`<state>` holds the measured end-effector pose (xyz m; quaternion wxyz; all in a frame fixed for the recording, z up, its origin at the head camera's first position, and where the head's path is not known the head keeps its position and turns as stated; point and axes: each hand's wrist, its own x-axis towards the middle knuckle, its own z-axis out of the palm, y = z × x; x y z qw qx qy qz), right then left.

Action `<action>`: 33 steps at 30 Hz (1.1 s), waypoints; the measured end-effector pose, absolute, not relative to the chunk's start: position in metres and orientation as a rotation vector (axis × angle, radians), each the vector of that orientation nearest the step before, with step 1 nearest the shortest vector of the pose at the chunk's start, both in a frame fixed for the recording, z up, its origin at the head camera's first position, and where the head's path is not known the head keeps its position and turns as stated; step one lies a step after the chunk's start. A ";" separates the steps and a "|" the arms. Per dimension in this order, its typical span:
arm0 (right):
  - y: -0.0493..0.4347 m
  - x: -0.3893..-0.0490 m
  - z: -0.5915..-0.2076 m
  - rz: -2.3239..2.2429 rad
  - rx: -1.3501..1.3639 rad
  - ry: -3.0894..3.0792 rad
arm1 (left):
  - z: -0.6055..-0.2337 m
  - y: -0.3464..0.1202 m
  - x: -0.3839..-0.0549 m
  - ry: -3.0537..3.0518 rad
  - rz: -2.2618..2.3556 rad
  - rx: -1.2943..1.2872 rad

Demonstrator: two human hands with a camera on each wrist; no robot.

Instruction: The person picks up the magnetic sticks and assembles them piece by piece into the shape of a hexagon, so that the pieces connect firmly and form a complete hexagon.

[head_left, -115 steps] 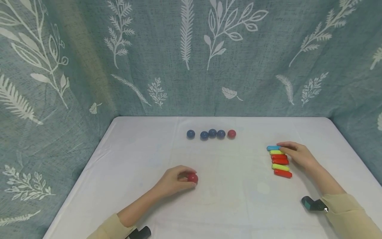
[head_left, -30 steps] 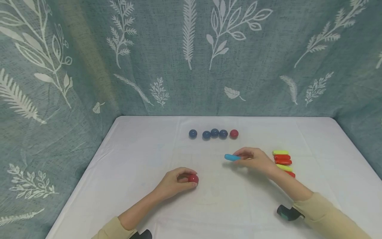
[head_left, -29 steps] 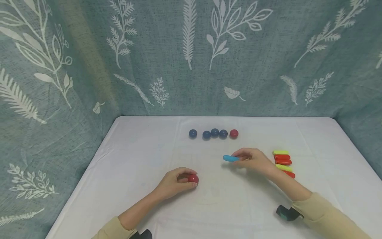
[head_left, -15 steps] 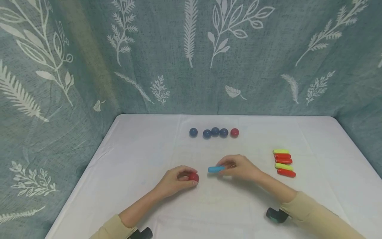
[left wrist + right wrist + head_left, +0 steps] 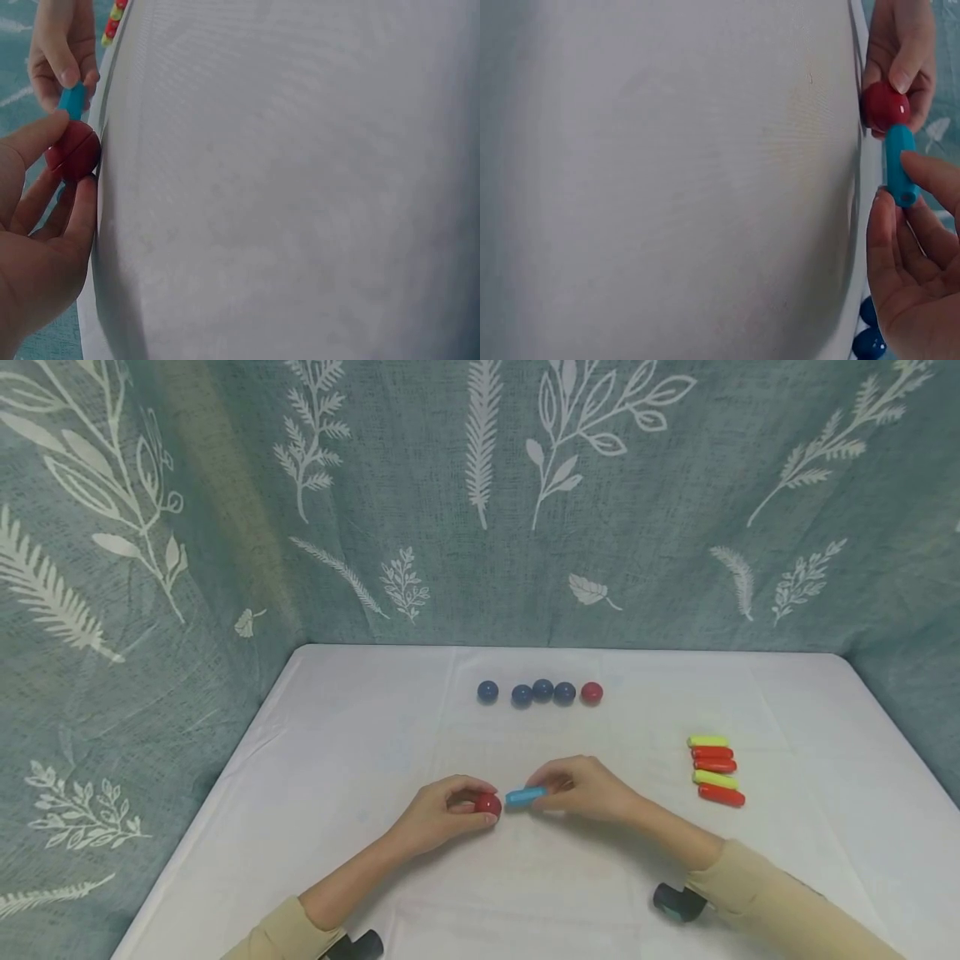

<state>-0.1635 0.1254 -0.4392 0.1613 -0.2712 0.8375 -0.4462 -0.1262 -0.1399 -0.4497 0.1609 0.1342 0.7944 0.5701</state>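
Near the middle of the table in the head view, my left hand (image 5: 435, 814) grips a glossy red ball (image 5: 487, 806) between thumb and fingers. A seam runs across this ball in the left wrist view. My right hand (image 5: 587, 789) pinches a short light-blue stick (image 5: 524, 797) by its right end, thumb on the near side. The stick's other end points at the ball, and in the right wrist view the light-blue stick (image 5: 899, 161) meets the ball's edge. A small round hole shows in its near end there.
Along the back of the white table (image 5: 360, 727) sit several dark blue balls (image 5: 543, 690) and another red ball (image 5: 592, 693). To the right lies a column of yellow sticks (image 5: 715, 778) and red sticks (image 5: 721, 795). A patterned green curtain (image 5: 420, 510) hangs behind.
My right hand has picked the light-blue stick from the top of the right column and carried it left and nearer, up to the red ball. My left hand has stayed in place with the ball.
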 end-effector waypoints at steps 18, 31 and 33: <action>0.119 -0.167 -0.434 -1.239 -0.756 2.365 | -0.447 -0.139 -0.128 2.235 1.643 0.391; 0.137 -0.172 -0.432 -1.285 -0.635 2.466 | -0.449 -0.137 -0.127 2.261 1.643 0.378; 0.144 -0.178 -0.430 -1.320 -0.554 2.524 | -0.449 -0.136 -0.127 2.268 1.635 0.378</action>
